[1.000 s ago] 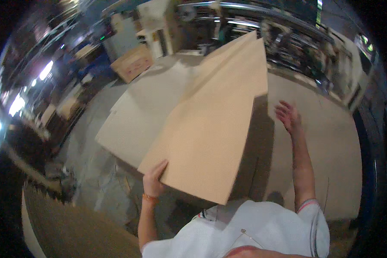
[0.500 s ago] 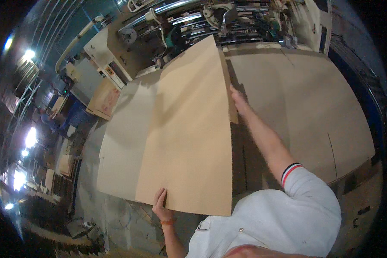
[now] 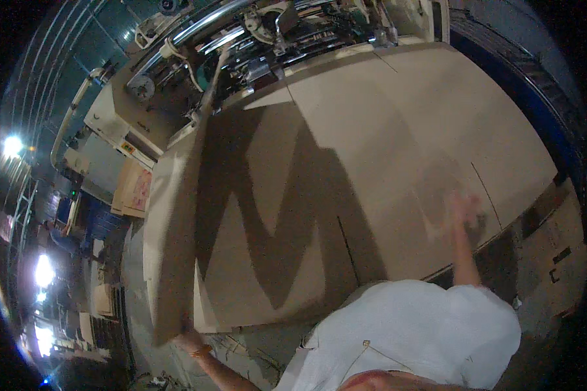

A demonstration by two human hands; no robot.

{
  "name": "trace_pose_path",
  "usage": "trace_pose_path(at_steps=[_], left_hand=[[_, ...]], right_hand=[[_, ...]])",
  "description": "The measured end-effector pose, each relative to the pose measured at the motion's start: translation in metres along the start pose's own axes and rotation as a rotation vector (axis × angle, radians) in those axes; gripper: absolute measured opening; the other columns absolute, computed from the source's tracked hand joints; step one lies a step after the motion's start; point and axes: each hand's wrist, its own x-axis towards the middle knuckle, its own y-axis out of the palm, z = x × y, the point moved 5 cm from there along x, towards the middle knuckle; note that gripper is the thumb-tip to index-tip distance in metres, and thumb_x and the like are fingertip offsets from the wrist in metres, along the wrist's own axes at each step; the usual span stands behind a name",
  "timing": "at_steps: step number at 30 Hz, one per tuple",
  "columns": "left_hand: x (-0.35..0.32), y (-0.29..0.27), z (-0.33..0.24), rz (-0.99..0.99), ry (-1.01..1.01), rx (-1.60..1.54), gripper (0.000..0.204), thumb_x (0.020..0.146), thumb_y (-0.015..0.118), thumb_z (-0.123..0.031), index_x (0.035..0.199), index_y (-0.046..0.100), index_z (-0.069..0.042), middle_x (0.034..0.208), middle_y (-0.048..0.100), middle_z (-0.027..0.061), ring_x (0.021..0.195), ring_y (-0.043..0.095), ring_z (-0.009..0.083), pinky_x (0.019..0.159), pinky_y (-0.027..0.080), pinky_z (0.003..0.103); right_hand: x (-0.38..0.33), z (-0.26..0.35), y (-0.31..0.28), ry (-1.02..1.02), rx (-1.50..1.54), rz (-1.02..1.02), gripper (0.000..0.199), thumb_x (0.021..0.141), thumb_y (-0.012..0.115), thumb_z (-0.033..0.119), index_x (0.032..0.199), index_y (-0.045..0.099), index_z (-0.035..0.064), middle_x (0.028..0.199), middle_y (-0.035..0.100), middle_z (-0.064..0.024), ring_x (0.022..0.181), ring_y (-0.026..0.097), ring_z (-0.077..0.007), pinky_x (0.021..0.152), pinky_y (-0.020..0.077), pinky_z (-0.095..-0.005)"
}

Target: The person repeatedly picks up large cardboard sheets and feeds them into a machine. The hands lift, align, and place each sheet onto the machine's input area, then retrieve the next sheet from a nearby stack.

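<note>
A large brown cardboard sheet [image 3: 176,241] stands tilted up at the left, seen almost edge-on. Its near lower corner is in my left hand [image 3: 188,340], whose fingers are closed round the edge and partly in shadow. Beneath and to the right lies another wide cardboard sheet [image 3: 385,130], flat, with dark slots cut in it and a zigzag shadow across it. Over its right part is my right hand [image 3: 465,210], blurred by motion, with its fingers apart and nothing in it. Whether it touches the sheet I cannot tell.
Beyond the flat sheet stands a machine with metal rollers [image 3: 267,29] and a pale housing [image 3: 120,117] on its left. Other cardboard pieces [image 3: 132,189] lean at the left. A stack of cardboard [image 3: 557,260] is at the right, and a blue rail [image 3: 535,98] runs behind it.
The raised sheet has swung left, uncovering the flat cardboard below. My left hand has gone left with it. My right hand has let go of its far edge and moved right and nearer.
</note>
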Motion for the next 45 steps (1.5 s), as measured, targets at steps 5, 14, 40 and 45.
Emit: trace_pose_path(at_steps=[5,14,40,45], left_hand=[[0.059,-0.057,0.041,0.003,-0.237,-0.398,0.037,0.082,0.063,-0.007,0.117,0.056,0.004,0.114,0.057,0.0108,0.096,0.055,0.0245,0.083,0.047,0.040],[0.139,-0.105,0.130,-0.025,-0.173,-0.152,0.024,0.086,0.057,-0.020,0.103,0.062,-0.003,0.092,0.064,0.0075,0.079,0.059,0.0185,0.065,0.048,0.035],[0.089,-0.110,-0.027,-0.389,0.141,-0.286,0.026,0.090,0.062,-0.018,0.107,0.067,0.001,0.103,0.066,0.0086,0.084,0.060,0.0140,0.076,0.050,0.031],[0.075,-0.079,-0.051,-0.367,0.182,-0.470,0.018,0.087,0.063,-0.007,0.102,0.067,0.001,0.094,0.067,0.0064,0.078,0.058,0.0125,0.071,0.048,0.031]], right_hand=[[-0.040,-0.084,-0.107,0.240,-0.036,0.103,0.043,0.090,0.049,0.034,0.110,0.060,-0.0021,0.119,0.058,-0.0199,0.109,0.054,-0.0384,0.092,0.0423,-0.0470],[-0.033,-0.105,-0.060,0.346,0.185,0.117,0.037,0.089,0.052,0.024,0.110,0.057,-0.0063,0.121,0.054,-0.0209,0.110,0.051,-0.0356,0.095,0.0387,-0.0445],[0.067,-0.121,-0.139,0.642,1.174,0.190,0.049,0.087,0.057,0.031,0.122,0.056,-0.0023,0.123,0.058,-0.0103,0.112,0.054,-0.0260,0.099,0.0394,-0.0383],[0.002,-0.144,-0.148,0.472,1.380,0.179,0.055,0.086,0.059,0.032,0.128,0.051,-0.0010,0.126,0.055,-0.0087,0.116,0.051,-0.0258,0.101,0.0369,-0.0383]])
